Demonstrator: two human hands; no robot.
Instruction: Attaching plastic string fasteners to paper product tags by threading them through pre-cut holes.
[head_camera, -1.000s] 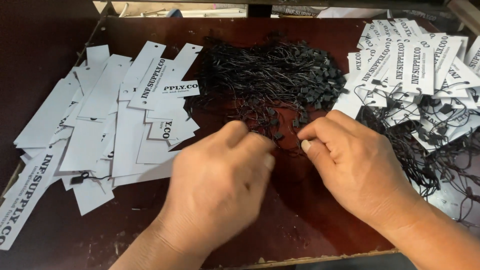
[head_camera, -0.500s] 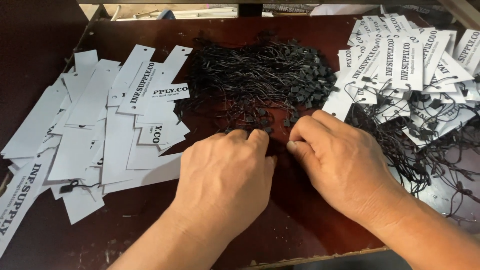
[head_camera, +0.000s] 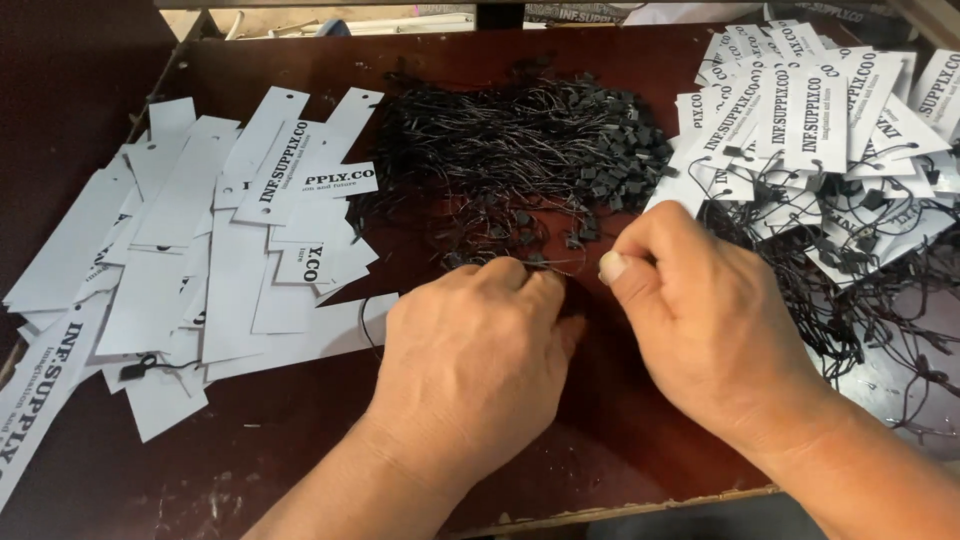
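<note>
A heap of thin black string loops with small black clasps (head_camera: 520, 150) lies at the middle back of a dark red-brown table (head_camera: 300, 440). My left hand (head_camera: 470, 350) rests knuckles-up at the heap's near edge, fingers curled onto a few loose strings. My right hand (head_camera: 700, 320) is beside it, thumb and fingers pinched together on a fine black string. The fingertips of both hands are mostly hidden. White paper hang tags without strings (head_camera: 190, 260) lie spread on the left. Tags with strings attached (head_camera: 820, 130) are piled at the right.
One black string loop (head_camera: 140, 368) lies on the left tags. The table's front edge (head_camera: 620, 505) runs just below my wrists. A pale surface with clutter (head_camera: 340, 20) shows beyond the far edge.
Both hands have stayed at the heap's near edge. My right thumb has come forward into a pinch, and the view has shifted slightly.
</note>
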